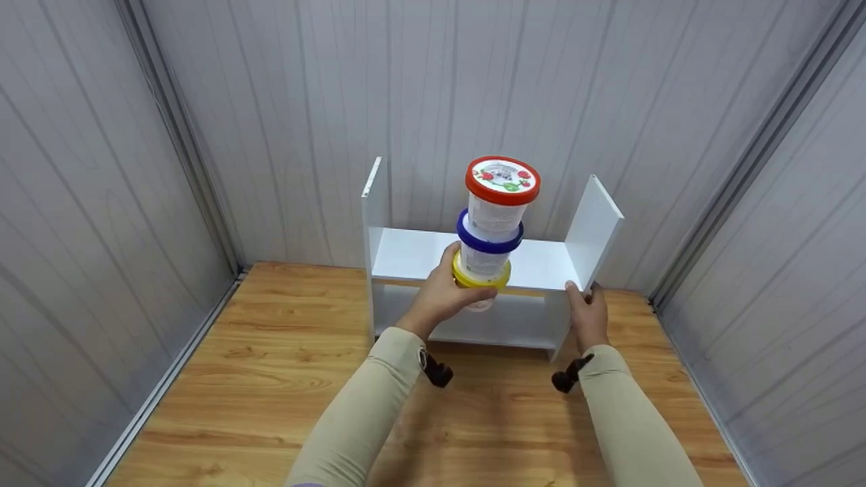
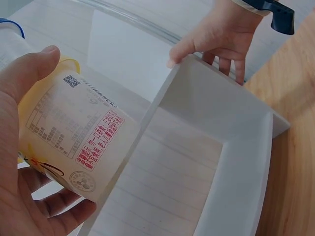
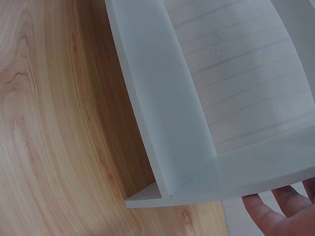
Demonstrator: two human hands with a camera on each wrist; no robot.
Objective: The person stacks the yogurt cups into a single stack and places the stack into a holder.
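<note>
My left hand (image 1: pixel 440 294) holds the lowest of three stacked tubs, its thumb and fingers around the yellow-lidded tub (image 2: pixel 74 123). On top of that stand a blue-lidded tub (image 1: pixel 488 240) and a red-lidded tub (image 1: pixel 502 181) with fruit printed on its lid. The stack leans a little and is held in front of a white two-tier shelf (image 1: pixel 541 264). My right hand (image 1: pixel 588 314) grips the shelf's right side panel near the upper board, thumb at the front and fingers around the outer side. Several of its fingertips (image 3: pixel 256 204) show under the panel's edge in the right wrist view.
The shelf stands on a wood-grain surface (image 1: pixel 284 379) close to the pale back panel wall (image 1: pixel 325 122). Side walls rise at left and right. The shelf's upright left panel (image 1: pixel 373 216) and right panel (image 1: pixel 595 220) flank its upper board.
</note>
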